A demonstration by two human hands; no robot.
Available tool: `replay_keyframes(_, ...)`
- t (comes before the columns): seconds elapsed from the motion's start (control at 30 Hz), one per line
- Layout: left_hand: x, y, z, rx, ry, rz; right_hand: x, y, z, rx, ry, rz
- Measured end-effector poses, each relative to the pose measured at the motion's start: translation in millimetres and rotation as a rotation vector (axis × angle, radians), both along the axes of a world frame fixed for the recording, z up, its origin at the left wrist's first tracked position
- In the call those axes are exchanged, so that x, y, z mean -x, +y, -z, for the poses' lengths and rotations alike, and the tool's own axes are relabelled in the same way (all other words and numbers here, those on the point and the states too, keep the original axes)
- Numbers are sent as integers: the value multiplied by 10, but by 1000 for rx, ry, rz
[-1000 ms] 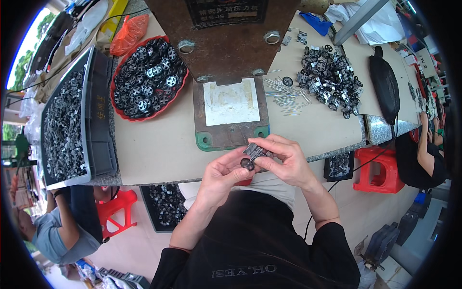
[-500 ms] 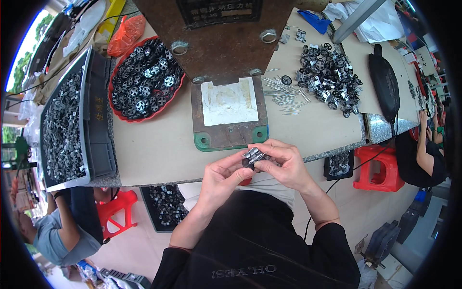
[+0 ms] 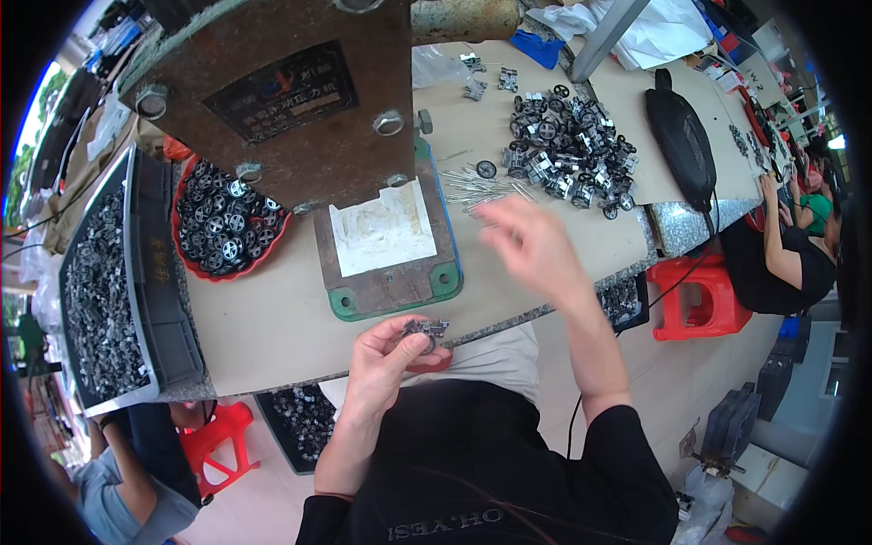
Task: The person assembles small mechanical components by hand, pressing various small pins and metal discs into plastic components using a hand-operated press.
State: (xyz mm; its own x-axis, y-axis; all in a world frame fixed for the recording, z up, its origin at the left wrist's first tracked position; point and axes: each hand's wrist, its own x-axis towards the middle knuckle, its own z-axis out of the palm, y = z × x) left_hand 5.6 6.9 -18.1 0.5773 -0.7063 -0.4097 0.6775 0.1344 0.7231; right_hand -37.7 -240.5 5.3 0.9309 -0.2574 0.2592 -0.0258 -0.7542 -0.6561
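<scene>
In my left hand, close to the table's front edge, I grip a small grey wheeled chassis between thumb and fingers; a black wheel shows on it. My right hand is over the table at the near side of a scatter of thin metal rods. Motion smears its fingers, so whether they hold anything does not show. Beyond the rods lies a heap of grey chassis with black wheels. A single black wheel rests among the rods.
A brown press towers over its base plate, covered by a white pad. Left of it are a red basin of wheels and a grey crate of small parts. A black pouch lies right. Co-workers sit at both sides.
My right hand has let go of the chassis and reached forward to the rods. My left hand keeps the chassis, now lower left in view. The whole view has shifted and turned.
</scene>
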Motion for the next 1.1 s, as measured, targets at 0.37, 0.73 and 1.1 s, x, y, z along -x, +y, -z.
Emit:
replay_keyframes(0.37,-4,-19,-26,-13,-9,7,-537,-551,318,593,-121,189)
replay_keyframes(0.73,3,-71,-83,-15,-39,179,365,538,-163,-488,83,-133)
replay_keyframes(1.1,3,-51,-149,-92,-60,195,445,485,-40,-713,178,-155)
